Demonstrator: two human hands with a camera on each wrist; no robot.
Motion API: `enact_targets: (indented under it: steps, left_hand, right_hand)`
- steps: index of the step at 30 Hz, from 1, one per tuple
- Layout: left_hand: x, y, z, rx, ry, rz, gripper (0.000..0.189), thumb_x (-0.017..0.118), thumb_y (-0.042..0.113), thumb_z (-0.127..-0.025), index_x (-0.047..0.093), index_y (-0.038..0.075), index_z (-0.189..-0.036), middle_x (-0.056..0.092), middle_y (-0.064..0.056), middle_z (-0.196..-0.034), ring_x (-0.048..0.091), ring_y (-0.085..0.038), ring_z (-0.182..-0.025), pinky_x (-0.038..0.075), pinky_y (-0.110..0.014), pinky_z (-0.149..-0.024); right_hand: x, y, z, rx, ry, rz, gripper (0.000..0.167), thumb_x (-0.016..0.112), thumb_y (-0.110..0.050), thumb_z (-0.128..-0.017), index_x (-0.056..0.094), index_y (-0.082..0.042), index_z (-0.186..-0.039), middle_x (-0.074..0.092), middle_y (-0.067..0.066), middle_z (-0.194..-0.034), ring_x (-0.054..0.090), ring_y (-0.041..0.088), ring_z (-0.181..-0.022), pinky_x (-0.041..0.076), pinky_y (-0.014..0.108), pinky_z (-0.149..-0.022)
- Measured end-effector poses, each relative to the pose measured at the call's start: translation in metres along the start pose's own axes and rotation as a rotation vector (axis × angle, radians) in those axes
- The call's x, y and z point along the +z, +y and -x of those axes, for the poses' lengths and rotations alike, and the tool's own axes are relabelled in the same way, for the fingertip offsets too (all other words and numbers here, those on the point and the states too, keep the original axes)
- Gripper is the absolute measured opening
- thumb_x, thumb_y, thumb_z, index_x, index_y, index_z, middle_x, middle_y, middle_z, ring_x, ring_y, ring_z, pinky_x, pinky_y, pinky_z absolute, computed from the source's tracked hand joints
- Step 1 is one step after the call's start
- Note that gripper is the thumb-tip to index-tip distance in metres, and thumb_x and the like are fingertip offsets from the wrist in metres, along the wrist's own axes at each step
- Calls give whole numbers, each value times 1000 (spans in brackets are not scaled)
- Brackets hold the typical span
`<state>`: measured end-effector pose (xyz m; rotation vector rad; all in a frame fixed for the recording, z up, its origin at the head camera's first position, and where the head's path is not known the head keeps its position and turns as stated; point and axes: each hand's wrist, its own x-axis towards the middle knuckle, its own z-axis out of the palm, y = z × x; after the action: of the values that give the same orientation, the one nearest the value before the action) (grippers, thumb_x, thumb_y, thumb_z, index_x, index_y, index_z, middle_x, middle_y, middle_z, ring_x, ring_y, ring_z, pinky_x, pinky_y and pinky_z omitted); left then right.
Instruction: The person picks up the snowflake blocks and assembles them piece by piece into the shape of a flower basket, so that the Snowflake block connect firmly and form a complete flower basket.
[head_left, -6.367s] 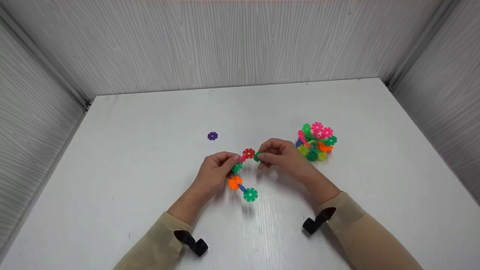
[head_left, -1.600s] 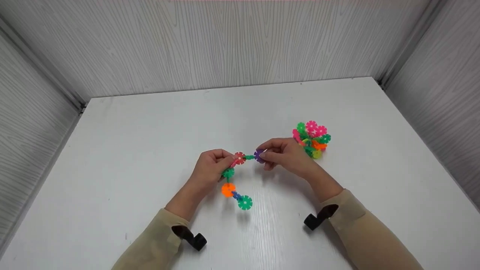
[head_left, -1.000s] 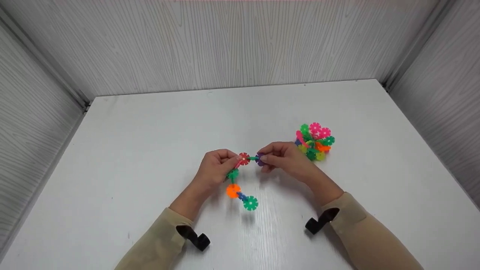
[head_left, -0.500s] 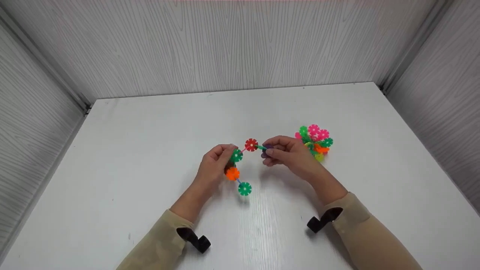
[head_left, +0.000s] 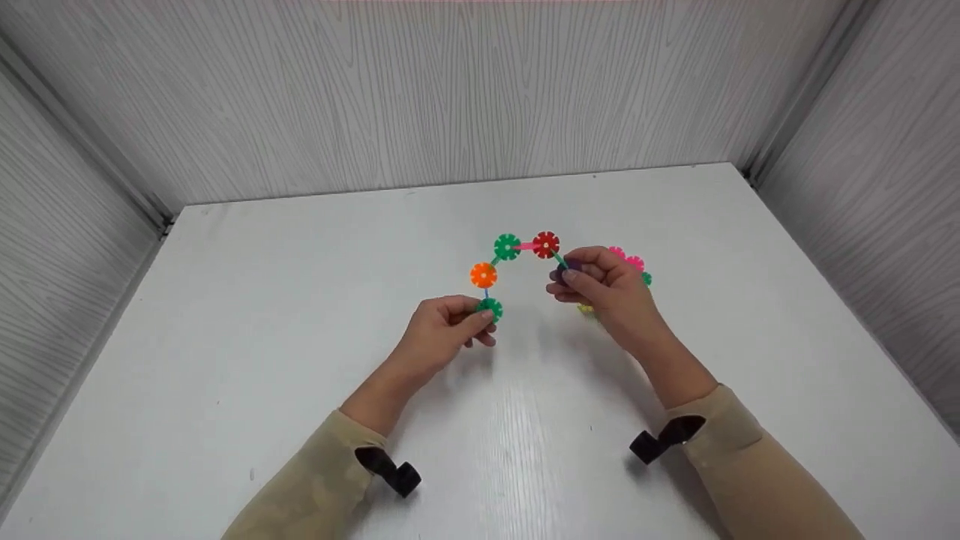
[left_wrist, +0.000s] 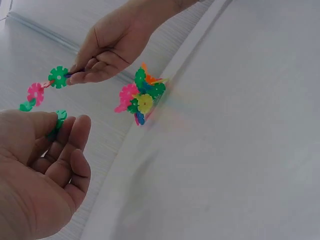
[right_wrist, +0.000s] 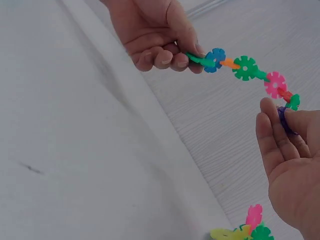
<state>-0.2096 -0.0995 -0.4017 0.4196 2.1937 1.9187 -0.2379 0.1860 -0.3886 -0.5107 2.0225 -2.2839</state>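
Observation:
Between the two hands, raised off the table, arches a chain of notched plastic snowflake discs. My left hand [head_left: 442,330] pinches the green disc [head_left: 491,310] at one end between thumb and fingers. From there the chain runs through a blue disc [right_wrist: 215,60], an orange disc [head_left: 484,275], green discs [head_left: 508,247], a pink disc [right_wrist: 275,85] and a red disc [head_left: 546,244]. At the other end my right hand [head_left: 611,296] pinches a purple disc [head_left: 568,271], partly covered by the thumb.
Behind the right hand sits a cluster of joined snowflake discs [left_wrist: 142,95] in pink, green, yellow, orange and blue, mostly hidden in the head view. The white table [head_left: 300,300] is bounded by pale wood-grain panels [head_left: 450,90] at the back and sides.
The lone purple disc from the table is now on the chain's end, in the right hand. The left hand has shifted its grip to the far green disc; the chain has been raised into an arch.

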Motion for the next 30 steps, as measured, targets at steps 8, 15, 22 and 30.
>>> enact_targets:
  steps: [8, 15, 22, 30]
  left_hand:
    - [15, 30, -50, 44, 36, -149, 17, 71, 17, -104, 81, 10, -115, 77, -7, -107, 74, -24, -99, 58, -35, -97]
    - [37, 26, -92, -34, 57, -211, 20, 73, 27, -103, 82, 20, -119, 74, 2, -120, 65, -19, -104, 56, -33, -89]
    - [52, 12, -111, -72, 80, -165, 23, 71, 27, -104, 80, 22, -125, 66, 5, -139, 67, -11, -116, 58, -27, -95]
    - [60, 8, -118, -102, 68, -110, 22, 70, 24, -105, 79, 17, -124, 68, 4, -124, 73, -23, -111, 58, -27, -94]
  right_hand:
    - [-47, -16, -3, -27, 112, 260, 27, 73, -18, -103, 69, 1, -122, 76, 14, -114, 73, 30, -106, 61, 32, -93]
    - [-80, -14, -4, 7, 185, 364, 32, 71, -23, -104, 69, -1, -128, 73, 9, -118, 70, 25, -109, 57, 23, -94]
    - [-91, 0, -8, 58, 188, 304, 32, 71, -20, -104, 67, 0, -129, 72, 8, -119, 70, 23, -111, 58, 30, -97]
    - [-95, 4, -11, 85, 183, 231, 31, 70, -15, -104, 65, 2, -129, 71, 11, -119, 73, 22, -110, 59, 31, -93]
